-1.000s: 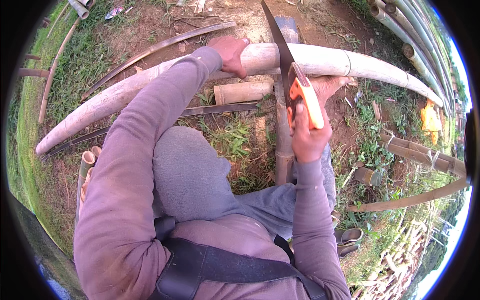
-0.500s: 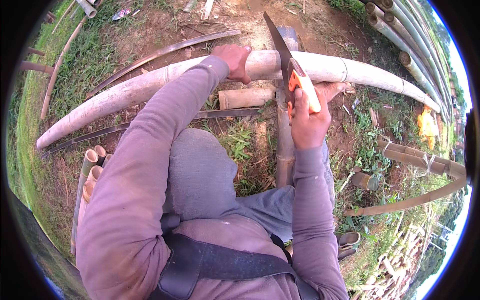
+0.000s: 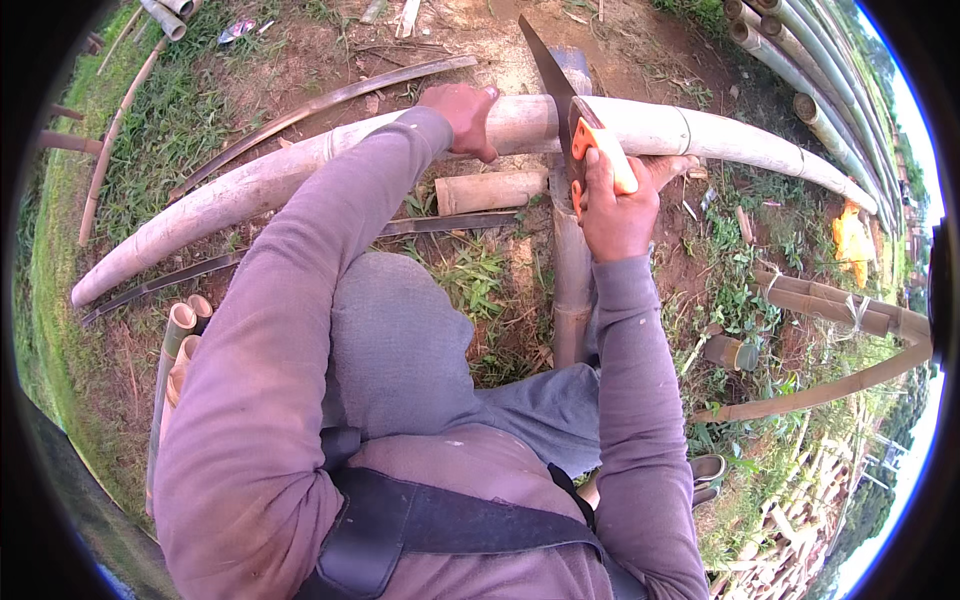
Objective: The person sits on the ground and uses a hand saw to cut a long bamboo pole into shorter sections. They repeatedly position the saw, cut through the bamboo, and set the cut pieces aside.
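A long pale bamboo pole [image 3: 640, 125] lies crosswise in front of me, bowed by the lens. My left hand [image 3: 462, 118] is closed over it, left of the saw. In my right hand [image 3: 618, 205] is a handsaw, gripped by its orange and white handle [image 3: 612, 160]. Its dark blade [image 3: 548, 70] crosses the pole and points away from me; how deep it sits in the bamboo I cannot tell. Beneath the pole stretches a thicker grey bamboo support [image 3: 571, 290]. A short cut bamboo piece [image 3: 490, 191] rests on the ground to its left.
Split bamboo strips [image 3: 330, 112] lie beyond and below the pole. Upright bamboo tubes [image 3: 180, 330] stand at my left. Stacked poles [image 3: 830, 130] fill the far right, above an orange bag [image 3: 851, 245]. A tied bamboo frame [image 3: 840, 310] and scattered offcuts [image 3: 790, 530] are at right.
My right hand and the saw have moved forward, away from me, along the blade's line. The left hand keeps its place on the pole.
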Demonstrator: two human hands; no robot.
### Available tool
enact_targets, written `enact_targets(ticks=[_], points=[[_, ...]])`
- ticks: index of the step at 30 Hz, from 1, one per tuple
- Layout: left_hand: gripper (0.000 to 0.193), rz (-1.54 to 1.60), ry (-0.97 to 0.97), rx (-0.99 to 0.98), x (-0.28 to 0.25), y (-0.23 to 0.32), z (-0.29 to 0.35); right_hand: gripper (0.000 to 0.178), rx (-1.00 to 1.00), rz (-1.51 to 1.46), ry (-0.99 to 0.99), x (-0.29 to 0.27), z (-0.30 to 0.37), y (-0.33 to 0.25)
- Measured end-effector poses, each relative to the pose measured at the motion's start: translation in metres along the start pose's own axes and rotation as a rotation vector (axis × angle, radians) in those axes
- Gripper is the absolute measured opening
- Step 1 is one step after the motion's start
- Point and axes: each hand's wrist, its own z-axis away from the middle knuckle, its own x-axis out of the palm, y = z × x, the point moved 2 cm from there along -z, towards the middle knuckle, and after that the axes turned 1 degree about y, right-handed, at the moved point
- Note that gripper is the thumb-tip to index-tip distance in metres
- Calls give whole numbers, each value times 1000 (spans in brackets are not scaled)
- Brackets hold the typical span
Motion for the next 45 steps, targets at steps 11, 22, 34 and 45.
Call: enact_targets(ticks=[11,22,34,45], points=[[103,-4,20,61,6,6,-4,18,213,-131,-22,-23,25,-4],[106,18,-44,19,7,-6,-7,29,169,-100,0,-118,196,-15],[110,24,-33,21,8,-13,-6,28,221,21,-15,-107,184,25],[109,-1,42,67,5,-16,-12,17,192,-97,9,-18,69,21]])
